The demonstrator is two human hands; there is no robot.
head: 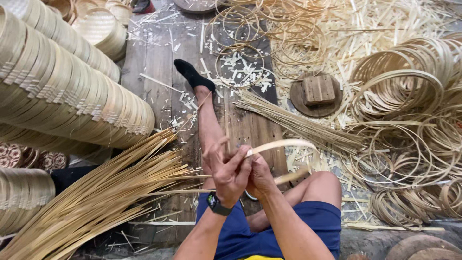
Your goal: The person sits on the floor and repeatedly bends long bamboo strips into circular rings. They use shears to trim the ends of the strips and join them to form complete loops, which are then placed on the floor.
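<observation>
I sit on a plank floor with one leg stretched out, a black sock (192, 74) on its foot. My left hand (230, 171), with a black watch on the wrist, and my right hand (261, 175) are pressed together above my knee. Both grip a flat pale bamboo strip (288, 143). The strip curves out to the right in a loop and comes back towards my right hand. A thin sliver sticks up from my left fingers.
Long rows of stacked bamboo rims (62, 91) lie at the left. A fan of long bamboo strips (106, 192) is at lower left, and a thinner bundle (298, 126) at centre. Loose hoops (404, 91) pile up at the right. A round wooden block (316, 92) sits among shavings.
</observation>
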